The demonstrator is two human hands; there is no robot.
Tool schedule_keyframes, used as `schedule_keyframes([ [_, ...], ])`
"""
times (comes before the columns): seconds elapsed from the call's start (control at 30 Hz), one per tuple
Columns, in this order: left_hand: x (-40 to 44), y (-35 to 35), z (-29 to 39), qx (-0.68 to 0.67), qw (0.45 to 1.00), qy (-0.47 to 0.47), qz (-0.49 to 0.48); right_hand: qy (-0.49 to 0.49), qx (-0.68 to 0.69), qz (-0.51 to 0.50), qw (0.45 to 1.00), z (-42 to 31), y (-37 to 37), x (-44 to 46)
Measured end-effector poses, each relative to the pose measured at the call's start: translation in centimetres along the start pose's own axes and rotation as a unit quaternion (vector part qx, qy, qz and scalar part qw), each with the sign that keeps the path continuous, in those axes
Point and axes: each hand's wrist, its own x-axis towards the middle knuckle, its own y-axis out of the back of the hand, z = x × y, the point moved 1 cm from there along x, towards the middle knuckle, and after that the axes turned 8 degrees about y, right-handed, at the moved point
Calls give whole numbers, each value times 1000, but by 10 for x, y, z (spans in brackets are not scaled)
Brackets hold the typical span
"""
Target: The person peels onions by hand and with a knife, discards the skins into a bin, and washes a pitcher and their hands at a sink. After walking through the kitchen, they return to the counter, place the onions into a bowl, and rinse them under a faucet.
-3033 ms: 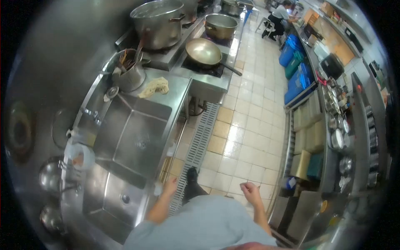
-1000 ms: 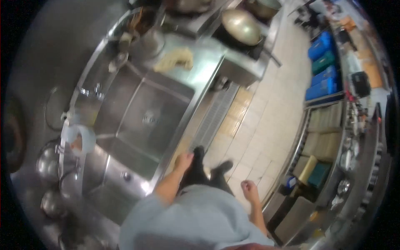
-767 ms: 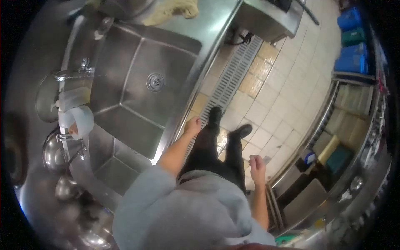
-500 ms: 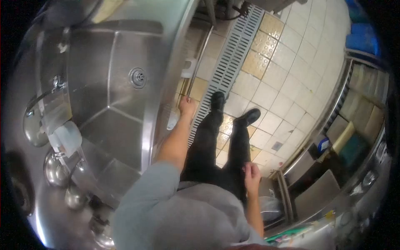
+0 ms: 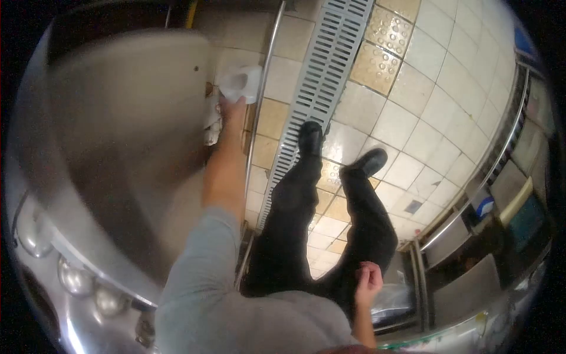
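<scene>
My left arm stretches down under the edge of the steel sink. At its end my left hand (image 5: 232, 111) meets the near edge of a white plastic container (image 5: 243, 84) with an opening in its top, the thumb on one side and fingers on the other. Part of the fingers is hidden behind the container. By my right thigh hangs my right hand (image 5: 369, 282), its fingers loosely curled with nothing visible in them.
A slotted drain grate (image 5: 318, 76) runs along the tiled floor (image 5: 407, 147) beside my shoes. A metal rail (image 5: 262, 88) crosses near my left hand. Steel ladles or bowls (image 5: 76, 277) lie at the left, and a rack with boards (image 5: 466, 289) stands at the right.
My left hand has moved forward and under the sink, from empty air to the white container. My view has leaned down, hiding the basin. My right hand stays by my thigh.
</scene>
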Motion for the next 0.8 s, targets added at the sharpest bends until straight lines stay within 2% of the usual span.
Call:
schedule_keyframes([
  [0.03, 4, -7, -2, -197, 979, -22, -46, 9, -15, -3, 1000, 5, 4, 3],
  [0.07, 7, -15, -2, -385, 918, -42, -90, 17, -30, -6, 999, 7, 6, 6],
  [0.1, 11, -26, -3, -384, 918, -41, -93, 19, -32, -2, 999, 2, 4, 12],
  [0.17, 18, -32, -4, -210, 977, -26, 17, 15, -42, -10, 999, -8, 4, 16],
  [0.2, 21, -29, -2, -121, 990, -16, 76, 12, -51, -18, 998, -12, 4, 20],
  [0.27, -44, -15, 27, -159, 980, -71, 91, 14, -47, -27, 998, -6, 7, 21],
  [0.33, -109, 1, 45, -149, 965, -159, 146, 25, -41, -36, 998, -7, 9, 24],
  [0.4, -204, 52, 94, -222, 966, -115, 71, 21, 5, -40, 999, -19, 4, 31],
  [0.43, -230, 58, 98, -264, 954, -131, 48, 6, 11, -34, 999, -26, 2, 35],
  [0.47, -255, 66, 102, -306, 940, -149, 26, 113, -43, -66, 990, -33, 1, 41],
  [0.53, -324, 98, 122, -381, 918, -102, -30, 173, -66, -117, 976, -87, -3, 46],
  [0.57, -357, 121, 134, -408, 905, -80, -89, 207, -63, -122, 969, -122, -7, 46],
  [0.6, -393, 149, 148, -433, 888, -57, -146, 302, -89, -123, 941, -163, -8, 47],
  [0.63, -431, 178, 158, -470, 857, -45, -204, 329, -81, -116, 934, -199, -6, 44],
  [0.73, -523, 286, 181, -521, 778, 5, -350, 419, -77, -136, 894, -307, 5, 7],
  [0.77, -556, 339, 195, -540, 762, -25, -355, 481, -144, -125, 856, -337, 14, -12],
  [0.8, -582, 375, 204, -591, 720, -40, -363, 509, -140, -132, 839, -360, 18, -22],
])
